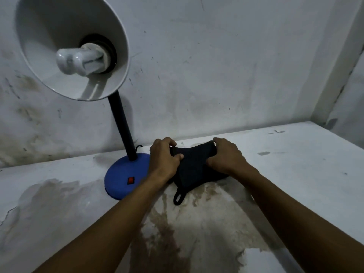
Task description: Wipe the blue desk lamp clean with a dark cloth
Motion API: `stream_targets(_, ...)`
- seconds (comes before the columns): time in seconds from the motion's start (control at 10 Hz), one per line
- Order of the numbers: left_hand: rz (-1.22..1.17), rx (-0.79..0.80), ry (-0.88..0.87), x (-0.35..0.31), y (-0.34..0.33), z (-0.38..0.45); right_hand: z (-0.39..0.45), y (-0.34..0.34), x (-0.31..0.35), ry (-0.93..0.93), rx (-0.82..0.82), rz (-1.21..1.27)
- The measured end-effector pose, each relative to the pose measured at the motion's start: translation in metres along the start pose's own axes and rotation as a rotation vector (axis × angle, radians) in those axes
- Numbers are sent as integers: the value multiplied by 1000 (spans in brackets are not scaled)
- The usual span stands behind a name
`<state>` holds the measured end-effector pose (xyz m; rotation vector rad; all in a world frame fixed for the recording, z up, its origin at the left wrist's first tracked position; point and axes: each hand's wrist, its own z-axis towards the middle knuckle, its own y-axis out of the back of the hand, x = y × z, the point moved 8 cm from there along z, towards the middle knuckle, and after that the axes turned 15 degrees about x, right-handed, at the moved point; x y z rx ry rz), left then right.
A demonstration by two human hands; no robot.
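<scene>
Left hand (164, 157) and right hand (226, 155) each grip an end of the dark cloth (194, 166) on the stained shelf (295, 174), lamp (126, 179) base just left of the grip.

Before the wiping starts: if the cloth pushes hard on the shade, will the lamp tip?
Possibly. The lamp carries a large shade leaning off a thin stem, so it looks top-heavy. The broad blue base probably resists; neither hand steadies it.
</scene>
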<state>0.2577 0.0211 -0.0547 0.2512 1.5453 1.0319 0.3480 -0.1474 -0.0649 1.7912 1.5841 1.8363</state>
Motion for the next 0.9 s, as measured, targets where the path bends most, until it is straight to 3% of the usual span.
stream_targets(0.1, 144, 19, -55, -6, -1, -6, -5, 0, -2, -45, -23, -132)
stream_targets(0.2, 221, -15, -157, -15, 7, -14, -12, 3, 11, 119, -103, -263)
stream_targets(0.3, 317, 81, -233, -22, 7, -24, -16, -8, 25, 312, -69, -424)
stream_targets(0.4, 553, 281, -230, -22, -9, -32, -12, -30, 12, 186, 121, -544)
stream_targets(0.5, 622, 320, -209, -17, -13, -34, -14, -38, 3, 109, 123, -549)
stream_targets(0.7, 593, 337, -201, -14, -18, -44, -17, -43, 0, 72, 127, -496)
stream_targets(0.9, 178, 232, -330, -27, 21, -74, -41, -22, 10, 150, -50, -313)
